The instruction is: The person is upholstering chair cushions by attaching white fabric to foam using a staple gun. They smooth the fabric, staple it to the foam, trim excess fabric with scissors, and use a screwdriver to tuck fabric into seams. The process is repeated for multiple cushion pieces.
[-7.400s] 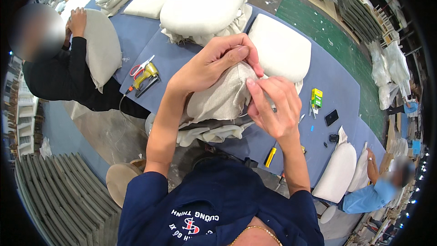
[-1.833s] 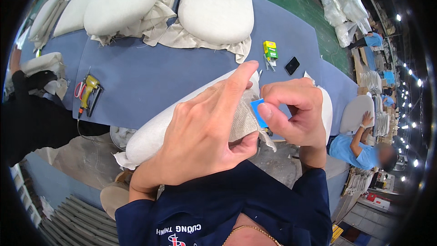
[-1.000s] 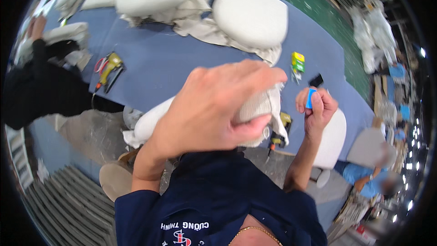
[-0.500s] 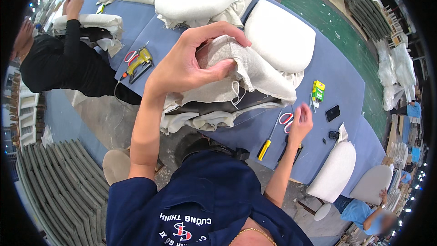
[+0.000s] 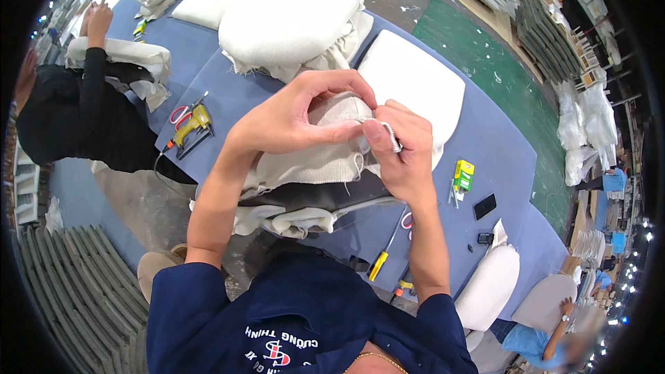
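Observation:
In front of me a padded chair seat with a light beige fabric cover (image 5: 305, 164) rests at the table's near edge, its dark underside partly showing. My left hand (image 5: 299, 112) curves over its raised corner, thumb and fingers closed on the cloth. Pressed against the same fold, my right hand (image 5: 402, 145) has its thumb and fingers closed on the fabric edge. A small tuft of cloth shows between the two hands. Loose thread hangs from the cover just below them. Whether a needle is in the right fingers is hidden.
Beyond the seat lie white padded cushions (image 5: 287, 21) on the blue table (image 5: 509, 159). At right are a green-yellow box (image 5: 464, 175), a phone (image 5: 485, 206) and a yellow-handled screwdriver (image 5: 378, 265). A yellow staple gun (image 5: 194, 127) lies left, near a co-worker in black (image 5: 76, 111).
My right hand has come up from beside the scissors to the cloth and closed on its edge. The left hand keeps its grip, now slightly lower in view.

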`<state>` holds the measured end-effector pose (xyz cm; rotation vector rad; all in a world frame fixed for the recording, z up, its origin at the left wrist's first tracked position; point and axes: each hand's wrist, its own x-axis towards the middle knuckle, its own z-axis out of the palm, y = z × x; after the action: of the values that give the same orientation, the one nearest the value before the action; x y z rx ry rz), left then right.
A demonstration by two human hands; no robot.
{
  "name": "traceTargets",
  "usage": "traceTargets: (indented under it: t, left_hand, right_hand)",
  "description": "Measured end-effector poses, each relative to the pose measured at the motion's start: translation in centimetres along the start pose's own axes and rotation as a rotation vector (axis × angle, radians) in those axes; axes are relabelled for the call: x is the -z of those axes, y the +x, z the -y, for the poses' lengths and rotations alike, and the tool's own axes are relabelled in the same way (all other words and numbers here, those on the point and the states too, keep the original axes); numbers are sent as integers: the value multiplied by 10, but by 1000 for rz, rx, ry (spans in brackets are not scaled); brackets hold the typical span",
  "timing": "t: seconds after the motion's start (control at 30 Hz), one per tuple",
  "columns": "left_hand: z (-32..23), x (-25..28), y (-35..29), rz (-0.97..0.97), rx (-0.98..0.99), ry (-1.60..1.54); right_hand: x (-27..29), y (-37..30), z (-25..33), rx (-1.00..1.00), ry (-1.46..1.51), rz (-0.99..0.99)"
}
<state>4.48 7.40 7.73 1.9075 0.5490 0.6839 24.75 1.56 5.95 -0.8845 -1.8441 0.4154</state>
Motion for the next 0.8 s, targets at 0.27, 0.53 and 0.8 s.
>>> traceTargets:
  t: [0.27,0.53,0.8]
  left_hand:
    - [35,19,21,-68,8,-47]
    - [50,28,31,-127,122,-34]
    - [17,-1,12,-139,26,-71]
  right_hand:
    - [-18,17,-55,-100,466,-16]
    - [-26,27,-88,0,546,0]
    - [-23,-2,-56,203,215,-134]
